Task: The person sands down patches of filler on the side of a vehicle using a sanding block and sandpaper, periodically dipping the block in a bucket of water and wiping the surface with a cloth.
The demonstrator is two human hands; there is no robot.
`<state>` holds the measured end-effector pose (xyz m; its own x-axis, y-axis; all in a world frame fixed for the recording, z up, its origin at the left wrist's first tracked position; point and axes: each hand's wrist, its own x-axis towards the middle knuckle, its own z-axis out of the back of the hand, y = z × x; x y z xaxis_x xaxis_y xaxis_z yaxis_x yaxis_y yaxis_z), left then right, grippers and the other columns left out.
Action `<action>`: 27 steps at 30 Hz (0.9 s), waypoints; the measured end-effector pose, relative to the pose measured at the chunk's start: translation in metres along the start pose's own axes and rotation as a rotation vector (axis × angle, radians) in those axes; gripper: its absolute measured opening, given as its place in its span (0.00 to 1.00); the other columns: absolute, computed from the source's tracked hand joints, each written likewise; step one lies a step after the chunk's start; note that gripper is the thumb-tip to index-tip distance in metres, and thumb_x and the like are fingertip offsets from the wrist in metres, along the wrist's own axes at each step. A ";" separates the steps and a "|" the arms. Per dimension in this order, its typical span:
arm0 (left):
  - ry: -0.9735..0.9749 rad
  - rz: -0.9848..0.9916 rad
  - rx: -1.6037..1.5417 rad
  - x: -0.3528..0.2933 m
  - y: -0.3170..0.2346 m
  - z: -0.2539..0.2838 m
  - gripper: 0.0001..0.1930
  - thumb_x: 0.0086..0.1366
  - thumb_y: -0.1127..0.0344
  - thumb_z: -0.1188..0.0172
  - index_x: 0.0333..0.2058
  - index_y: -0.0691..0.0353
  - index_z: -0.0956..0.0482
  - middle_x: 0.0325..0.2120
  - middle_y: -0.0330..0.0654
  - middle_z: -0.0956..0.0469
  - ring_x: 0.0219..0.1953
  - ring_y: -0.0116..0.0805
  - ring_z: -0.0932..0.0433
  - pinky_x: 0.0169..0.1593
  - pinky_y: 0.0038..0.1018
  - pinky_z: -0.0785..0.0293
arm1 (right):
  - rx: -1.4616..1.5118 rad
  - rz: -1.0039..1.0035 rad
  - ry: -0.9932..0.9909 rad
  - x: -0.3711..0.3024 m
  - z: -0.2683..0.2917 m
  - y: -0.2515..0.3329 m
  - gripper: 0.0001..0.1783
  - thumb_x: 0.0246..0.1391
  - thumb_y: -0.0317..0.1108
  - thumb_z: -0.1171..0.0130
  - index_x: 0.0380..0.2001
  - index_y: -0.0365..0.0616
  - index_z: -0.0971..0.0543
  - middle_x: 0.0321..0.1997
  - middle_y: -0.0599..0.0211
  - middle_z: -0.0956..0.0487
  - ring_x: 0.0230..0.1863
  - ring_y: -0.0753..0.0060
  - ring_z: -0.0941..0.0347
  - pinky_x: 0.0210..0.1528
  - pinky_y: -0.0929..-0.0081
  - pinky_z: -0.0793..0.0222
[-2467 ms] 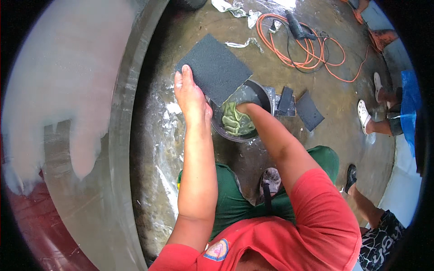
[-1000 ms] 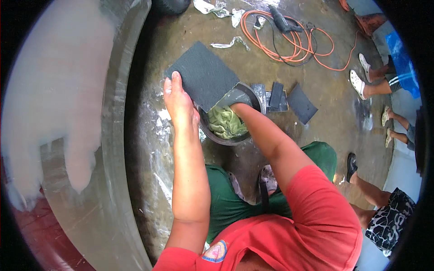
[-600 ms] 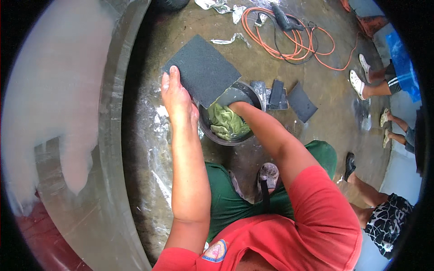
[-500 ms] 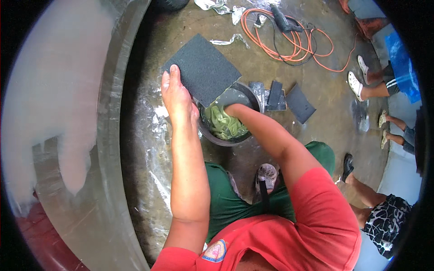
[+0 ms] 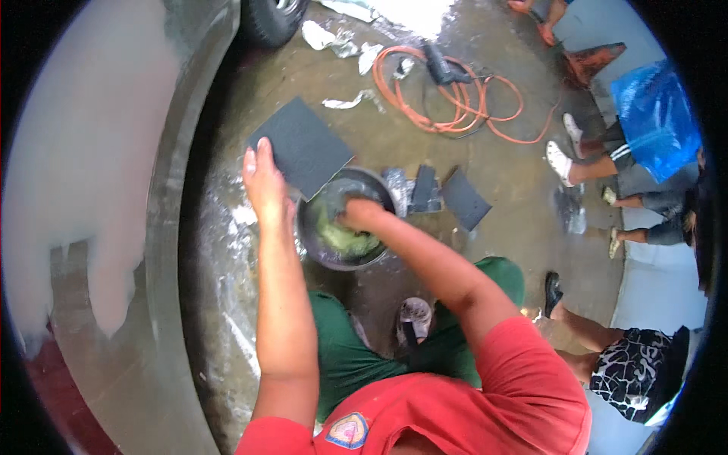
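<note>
My left hand [image 5: 265,182] grips a dark, square sheet of sandpaper [image 5: 303,144] along its lower left edge, with the thumb and fingers closed on it. The sheet is tilted and overlaps the upper left rim of a dark round basin [image 5: 305,246] on the floor. Inside the basin, a green cloth [image 5: 345,241] lies in water, smeared by motion. Over the basin, my right hand [image 5: 362,214] has its fingers curled down against the cloth and appears closed on it. Blur hides the fingertips.
Dark abrasive pieces [image 5: 465,199] and small blocks [image 5: 423,189] lie right of the basin. Beyond are a coiled orange cord [image 5: 402,106], a dark power tool [image 5: 441,67] and crumpled scraps [image 5: 327,38]. A grey-patched vehicle panel [image 5: 163,197] curves along the left. Other people's legs [image 5: 595,168] are at right.
My right hand has come up from deeper in the basin, and the cloth now looks smeared. The left hand still holds the sandpaper. The whole view has shifted.
</note>
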<state>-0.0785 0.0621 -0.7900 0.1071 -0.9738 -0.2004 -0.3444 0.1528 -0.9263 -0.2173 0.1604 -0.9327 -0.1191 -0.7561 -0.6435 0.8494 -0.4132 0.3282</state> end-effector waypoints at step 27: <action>0.551 0.314 -0.075 -0.060 0.047 -0.067 0.13 0.73 0.63 0.52 0.50 0.64 0.27 0.42 0.39 0.20 0.40 0.26 0.22 0.45 0.25 0.26 | 0.375 0.412 -0.952 -0.133 0.136 -0.031 0.35 0.48 0.35 0.35 0.59 0.34 0.33 0.55 0.47 0.30 0.57 0.44 0.35 0.59 0.58 0.36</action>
<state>-0.1635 0.1167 -0.8006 -0.4978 -0.8314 -0.2470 -0.3479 0.4523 -0.8212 -0.2978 0.2046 -0.7635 -0.3470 -0.8864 0.3064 0.7246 -0.0459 0.6876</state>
